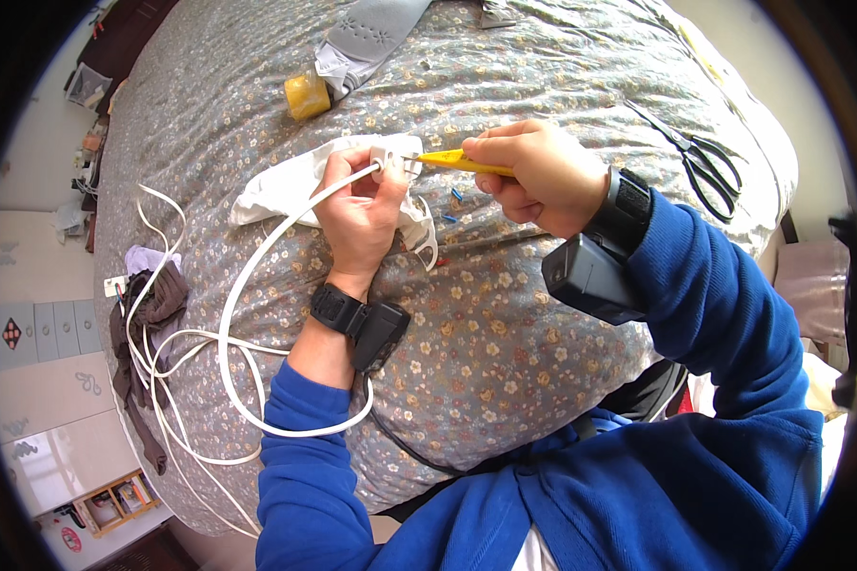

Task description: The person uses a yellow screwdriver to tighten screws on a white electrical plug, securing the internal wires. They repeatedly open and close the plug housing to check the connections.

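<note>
My left hand (360, 217) is closed around a small white plastic fitting (383, 154), likely a plug or socket housing, with a thick white cable (227, 314) running from it. In my right hand (548, 176), a yellow-handled screwdriver (448, 160) is gripped by the handle. Its thin tip points left and meets the fitting; whether it sits in a screw is too small to see. Beneath my left hand lies a crumpled white cloth or bag (281, 181). Small blue pieces (457, 194) lie on the bedding between my hands.
A flowered bedspread (486, 314) spreads under everything. Black-handled scissors (703, 167) lie at the right. Farther off are a yellow tape roll (307, 96) and a grey patterned item (376, 40). Loops of cable surround a dark bundled cloth (162, 295) at the left.
</note>
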The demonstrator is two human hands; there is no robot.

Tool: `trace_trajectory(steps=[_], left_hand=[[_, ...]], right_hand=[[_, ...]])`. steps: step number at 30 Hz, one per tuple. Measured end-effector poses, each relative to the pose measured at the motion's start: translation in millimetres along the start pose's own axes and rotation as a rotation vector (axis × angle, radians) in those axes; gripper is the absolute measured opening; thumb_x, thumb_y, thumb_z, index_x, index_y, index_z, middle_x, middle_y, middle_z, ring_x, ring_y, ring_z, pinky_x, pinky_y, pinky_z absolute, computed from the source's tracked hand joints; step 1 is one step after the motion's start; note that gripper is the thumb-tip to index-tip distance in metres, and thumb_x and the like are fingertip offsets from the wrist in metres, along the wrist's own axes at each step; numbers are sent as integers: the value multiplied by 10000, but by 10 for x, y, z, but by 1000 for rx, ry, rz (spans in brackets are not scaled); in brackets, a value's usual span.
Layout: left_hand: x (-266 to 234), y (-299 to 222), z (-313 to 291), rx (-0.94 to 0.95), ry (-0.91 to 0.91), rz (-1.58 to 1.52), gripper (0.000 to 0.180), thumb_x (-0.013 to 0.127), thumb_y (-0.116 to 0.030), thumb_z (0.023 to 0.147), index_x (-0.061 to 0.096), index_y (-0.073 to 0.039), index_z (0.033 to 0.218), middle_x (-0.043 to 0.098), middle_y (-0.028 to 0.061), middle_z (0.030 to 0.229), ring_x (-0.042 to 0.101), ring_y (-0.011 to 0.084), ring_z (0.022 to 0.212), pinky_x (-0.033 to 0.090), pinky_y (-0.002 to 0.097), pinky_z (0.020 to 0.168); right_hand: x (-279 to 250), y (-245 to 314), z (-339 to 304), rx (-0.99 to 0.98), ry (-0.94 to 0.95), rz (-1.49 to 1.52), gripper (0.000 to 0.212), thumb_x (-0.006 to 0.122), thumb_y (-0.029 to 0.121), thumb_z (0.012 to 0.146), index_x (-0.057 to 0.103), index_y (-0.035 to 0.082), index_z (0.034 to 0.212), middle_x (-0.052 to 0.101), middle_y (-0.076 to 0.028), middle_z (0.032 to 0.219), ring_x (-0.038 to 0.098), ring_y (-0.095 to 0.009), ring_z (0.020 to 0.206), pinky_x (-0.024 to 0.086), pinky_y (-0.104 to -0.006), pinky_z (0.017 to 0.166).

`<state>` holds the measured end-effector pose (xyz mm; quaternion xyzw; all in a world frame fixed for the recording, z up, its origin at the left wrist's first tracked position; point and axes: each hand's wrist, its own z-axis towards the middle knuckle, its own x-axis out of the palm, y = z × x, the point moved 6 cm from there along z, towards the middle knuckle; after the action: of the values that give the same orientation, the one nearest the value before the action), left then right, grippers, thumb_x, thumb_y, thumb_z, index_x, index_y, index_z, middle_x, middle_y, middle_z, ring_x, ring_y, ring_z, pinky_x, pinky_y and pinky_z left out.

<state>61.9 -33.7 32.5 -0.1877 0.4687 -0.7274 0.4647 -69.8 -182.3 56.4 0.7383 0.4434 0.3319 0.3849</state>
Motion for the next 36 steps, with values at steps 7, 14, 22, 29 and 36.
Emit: trace_trajectory(steps=[7,14,22,29,36], left_hand=[[22,8,29,-89,-21,-97,182,720,-84,879,589,-3,976,630,13,817,599,57,706,517,218,624],[15,22,41,-125,-11,-110,178,720,-89,882,593,-1,971,634,16,800,595,49,693,505,210,600],[12,85,56,-188,-7,-194,168,709,-90,892,596,8,967,642,22,783,598,43,674,492,198,572],[9,59,23,-170,17,-123,180,714,-102,895,599,7,982,658,38,815,611,61,693,501,206,592],[16,45,9,-152,24,-104,179,710,-101,898,599,8,987,664,44,825,616,68,713,514,220,632]], right_hand=[[-22,245,-15,-509,-234,-596,298,656,224,907,591,-15,1074,621,-124,736,634,-248,622,517,-358,563],[279,299,-322,-1082,-197,-1353,188,630,80,845,570,22,1013,558,-121,919,668,-308,757,557,-393,626],[436,341,-360,-1303,-229,-1544,73,657,102,791,622,39,788,542,-83,882,673,-208,681,567,-343,565],[403,339,-324,-1190,-150,-1572,82,660,96,795,639,17,808,572,-100,819,694,-239,662,570,-356,557],[341,366,-184,-1124,-191,-1225,92,648,87,864,621,-1,864,591,-148,809,637,-319,634,514,-415,589]])
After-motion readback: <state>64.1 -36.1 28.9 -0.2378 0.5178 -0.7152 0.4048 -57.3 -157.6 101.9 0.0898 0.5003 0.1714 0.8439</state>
